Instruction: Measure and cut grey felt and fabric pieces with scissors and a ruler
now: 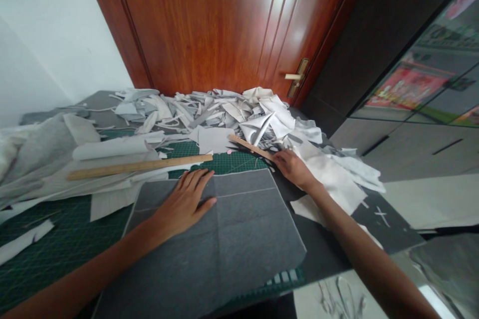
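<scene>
My left hand [185,204] lies flat with fingers apart on a square of grey felt-like fabric [254,239], which rests on a green cutting mat [220,163]. My right hand [294,168] sits at the fabric's far edge, its fingers closed around the end of a short wooden strip [250,147]. A longer wooden ruler [138,167] lies to the left of the fabric, on pale cloth. Dark metal, possibly scissors [239,146], shows at the strip's far end, partly hidden by scraps.
A heap of white and grey fabric offcuts [209,114] rises against a brown wooden door [198,25] with a brass handle [297,77]. Rolled and folded cloth [41,154] lies at left. White fabric pieces [329,179] lie beside my right arm. Glossy cabinets stand at right.
</scene>
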`<state>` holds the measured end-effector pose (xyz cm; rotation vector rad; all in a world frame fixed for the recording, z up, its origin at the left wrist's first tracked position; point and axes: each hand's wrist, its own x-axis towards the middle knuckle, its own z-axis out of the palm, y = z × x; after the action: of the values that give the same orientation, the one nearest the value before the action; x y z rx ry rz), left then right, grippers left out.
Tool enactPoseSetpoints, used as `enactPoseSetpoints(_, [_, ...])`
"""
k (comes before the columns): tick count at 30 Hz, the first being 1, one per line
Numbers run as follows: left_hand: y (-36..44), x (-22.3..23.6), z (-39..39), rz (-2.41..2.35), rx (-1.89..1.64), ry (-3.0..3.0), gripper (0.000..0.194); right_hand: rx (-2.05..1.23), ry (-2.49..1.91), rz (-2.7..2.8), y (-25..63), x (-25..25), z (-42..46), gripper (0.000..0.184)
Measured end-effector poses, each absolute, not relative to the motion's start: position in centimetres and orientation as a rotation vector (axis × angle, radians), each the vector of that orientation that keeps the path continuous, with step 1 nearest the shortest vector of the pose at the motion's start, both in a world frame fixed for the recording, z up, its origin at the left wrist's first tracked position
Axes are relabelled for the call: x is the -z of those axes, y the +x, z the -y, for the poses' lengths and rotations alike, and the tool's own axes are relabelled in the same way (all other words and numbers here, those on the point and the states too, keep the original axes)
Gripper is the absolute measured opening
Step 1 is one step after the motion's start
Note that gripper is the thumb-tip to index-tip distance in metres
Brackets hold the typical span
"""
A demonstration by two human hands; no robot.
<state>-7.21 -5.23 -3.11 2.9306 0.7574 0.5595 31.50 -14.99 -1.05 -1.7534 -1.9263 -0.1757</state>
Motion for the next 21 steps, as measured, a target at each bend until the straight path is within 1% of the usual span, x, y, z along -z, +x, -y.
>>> enactPoseSetpoints(4, [-7.6,3.0,5.0,-0.751,-0.531,2.921,0.068,0.368,-1.978,1.934,31.3,1.1,16.1,0.023])
enactPoseSetpoints(7, [-7.7,2.5,5.1,-0.747,-0.5,2.9,0.069,0.543,-2.108,1.96,31.0,0.9,16.2,0.027])
enactPoseSetpoints(11, [-7.6,2.0,5.3,-0.745,-0.471,2.886,0.07,0.733,-2.192,1.794,31.8,-0.1,15.0,0.029])
enactPoseSetpoints(13, [-7.6,1.8,5.4,-0.74,-0.461,2.875,0.069,0.722,-2.173,1.642,32.6,-0.7,14.0,0.03])
enactPoseSetpoints(15, [-7.6,1.6,5.4,-0.736,-0.45,2.863,0.068,0.634,-2.108,1.568,33.3,-1.1,13.1,0.028])
enactPoseSetpoints(19, [-8.0,1.2,5.2,-0.732,-0.422,2.858,0.068,0.444,-1.989,1.732,33.4,-0.3,11.9,0.017])
enactPoseSetpoints(21, [-8.5,1.1,4.7,-0.718,-0.407,2.871,0.069,0.388,-1.954,1.807,33.0,0.7,11.6,0.018])
